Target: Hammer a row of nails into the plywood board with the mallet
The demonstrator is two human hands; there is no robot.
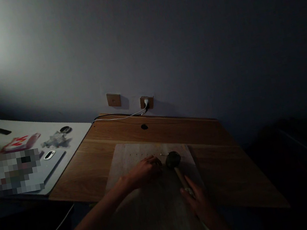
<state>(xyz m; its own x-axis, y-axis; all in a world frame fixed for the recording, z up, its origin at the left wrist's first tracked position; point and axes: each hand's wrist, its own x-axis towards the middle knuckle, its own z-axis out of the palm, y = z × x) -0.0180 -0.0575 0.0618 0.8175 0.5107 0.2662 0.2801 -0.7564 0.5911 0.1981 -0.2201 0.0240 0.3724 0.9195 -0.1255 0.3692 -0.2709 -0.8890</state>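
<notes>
My right hand [196,198] is wrapped around the handle of a mallet [173,160] with a dark, rounded head. The mallet head is over the far right part of a pale wooden board [146,207]. Left of the head, my left hand [148,168] rests on the board with its fingers curled together; what they hold, if anything, is hidden. A small, thin nail-like piece [164,154] shows just beyond the fingertips. Several small dark dots, perhaps nails or holes, run in a row along the board's far edge. Dim light hides finer detail.
The board lies on a wooden table [224,166] with a cable hole [144,127]. A plugged-in charger [146,102] and cord are at the wall. On the white table [81,133] to the left are a scale [53,162], a red-and-white packet [20,142] and crumpled plastic [55,140].
</notes>
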